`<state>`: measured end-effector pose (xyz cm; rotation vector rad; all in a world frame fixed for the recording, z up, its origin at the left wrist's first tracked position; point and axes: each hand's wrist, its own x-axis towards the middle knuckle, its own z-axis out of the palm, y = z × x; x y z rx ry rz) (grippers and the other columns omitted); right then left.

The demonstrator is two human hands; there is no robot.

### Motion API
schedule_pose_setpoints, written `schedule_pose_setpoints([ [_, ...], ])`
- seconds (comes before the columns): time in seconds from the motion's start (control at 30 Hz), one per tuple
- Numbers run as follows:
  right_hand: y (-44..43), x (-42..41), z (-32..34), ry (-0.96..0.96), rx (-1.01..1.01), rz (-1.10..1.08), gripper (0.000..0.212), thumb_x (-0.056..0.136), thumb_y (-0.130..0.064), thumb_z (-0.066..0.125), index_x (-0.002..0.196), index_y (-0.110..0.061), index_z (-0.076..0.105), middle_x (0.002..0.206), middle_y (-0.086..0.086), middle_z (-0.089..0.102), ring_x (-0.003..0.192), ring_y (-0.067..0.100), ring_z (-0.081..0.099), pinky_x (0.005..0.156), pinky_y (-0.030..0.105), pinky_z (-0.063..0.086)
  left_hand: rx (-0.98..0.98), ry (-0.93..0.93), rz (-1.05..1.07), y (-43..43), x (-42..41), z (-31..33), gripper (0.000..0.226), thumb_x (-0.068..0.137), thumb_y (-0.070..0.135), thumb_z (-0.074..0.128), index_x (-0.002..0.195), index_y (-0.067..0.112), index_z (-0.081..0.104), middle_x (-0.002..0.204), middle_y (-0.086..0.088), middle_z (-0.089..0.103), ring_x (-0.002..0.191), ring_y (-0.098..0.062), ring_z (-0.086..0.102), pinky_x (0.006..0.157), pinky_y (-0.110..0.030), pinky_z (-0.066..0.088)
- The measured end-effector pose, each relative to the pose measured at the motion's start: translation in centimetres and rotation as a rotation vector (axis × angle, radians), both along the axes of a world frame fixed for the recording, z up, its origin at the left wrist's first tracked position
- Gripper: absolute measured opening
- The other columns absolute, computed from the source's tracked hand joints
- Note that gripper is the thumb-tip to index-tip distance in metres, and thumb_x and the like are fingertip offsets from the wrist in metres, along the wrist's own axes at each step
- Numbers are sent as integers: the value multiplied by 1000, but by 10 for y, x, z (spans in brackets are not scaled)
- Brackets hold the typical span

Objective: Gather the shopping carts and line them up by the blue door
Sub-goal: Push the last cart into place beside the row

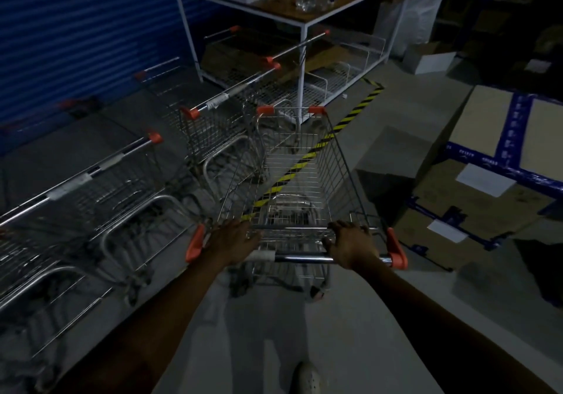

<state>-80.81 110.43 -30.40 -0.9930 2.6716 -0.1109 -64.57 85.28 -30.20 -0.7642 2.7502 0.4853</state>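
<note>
A wire shopping cart [300, 180] with orange corner caps stands straight ahead of me on the grey floor. My left hand [233, 241] grips the left part of its chrome handle bar [301, 258]. My right hand [350, 245] grips the right part of the same bar. To the left, several other carts stand side by side facing the blue roller door [76, 27]: the nearest [91, 186] at lower left, another [213, 119] just left of my cart's front, and one more [286, 49] further back by the table.
A white-framed table [304, 21] with a wooden top and clear jars stands ahead, wire racks beneath it. Yellow-black floor tape [356, 110] runs under my cart. Taped cardboard boxes [475, 189] are stacked on the right. My shoe [307, 377] shows at the bottom.
</note>
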Motion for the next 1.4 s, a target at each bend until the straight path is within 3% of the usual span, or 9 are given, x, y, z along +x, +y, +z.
schedule_pose_setpoints([
  [0.13, 4, 12, 5, -35, -47, -57, 61, 91, -59, 34, 139, -26, 51, 145, 3, 53, 134, 24, 46, 112, 47, 35, 50, 29, 14, 3, 10, 3, 59, 99, 62, 40, 144, 24, 49, 148, -11, 48, 132, -32, 47, 108, -43, 37],
  [0.27, 11, 33, 6, -41, -105, -91, 50, 98, -47, 44, 140, -22, 52, 145, 5, 51, 136, 24, 42, 107, 41, 41, -39, -13, -34, 9, 25, 4, 68, 93, 71, 32, 136, 25, 57, 140, -7, 56, 128, -30, 51, 106, -40, 38],
  [0.43, 16, 74, 9, -26, -119, -147, 48, 99, -44, 45, 140, -22, 53, 145, 4, 51, 136, 24, 43, 104, 37, 40, -41, 39, -9, 13, 50, 4, 59, 96, 64, 42, 129, 20, 62, 132, -8, 61, 125, -30, 52, 106, -40, 38],
  [0.6, 28, 121, 13, -11, -148, -187, 43, 98, -44, 46, 135, -24, 56, 140, 1, 56, 131, 22, 47, 98, 36, 43, 43, 22, -78, 9, 87, 0, 95, 80, 91, 15, 136, 26, 57, 146, -5, 52, 134, -30, 45, 111, -45, 34],
  [0.7, 42, 149, 13, 16, -129, -226, 42, 98, -43, 47, 136, -26, 56, 142, 0, 55, 132, 22, 46, 97, 36, 44, 34, 30, -81, 22, 107, -1, 73, 91, 76, 36, 129, 18, 58, 140, -10, 55, 129, -32, 49, 106, -44, 37],
  [0.87, 69, 190, 9, 40, -151, -270, 45, 97, -42, 51, 137, -23, 56, 143, 3, 55, 132, 24, 49, 99, 36, 43, 34, 149, -124, 45, 146, -2, 63, 92, 73, 43, 103, 15, 64, 116, -9, 65, 111, -32, 59, 92, -41, 46],
  [1.0, 89, 221, 9, 68, -183, -314, 44, 94, -41, 55, 133, -21, 61, 134, 6, 61, 122, 26, 57, 91, 34, 46, 37, 169, -125, 69, 173, 4, 65, 94, 68, 44, 124, 13, 63, 127, -11, 63, 118, -32, 57, 100, -47, 44],
  [1.2, 124, 257, 9, 77, -186, -325, 44, 93, -45, 52, 130, -24, 62, 128, 6, 64, 114, 26, 60, 86, 35, 48, 32, 137, -126, 103, 207, 5, 60, 96, 66, 44, 125, 17, 62, 131, -10, 60, 121, -32, 54, 102, -44, 42],
  [1.4, 174, 287, 7, 106, -206, -280, 42, 94, -46, 50, 128, -24, 63, 124, 6, 66, 111, 26, 62, 82, 35, 48, 23, 116, -61, 154, 242, -3, 69, 87, 75, 29, 122, 26, 63, 129, -2, 61, 121, -28, 54, 105, -48, 38],
])
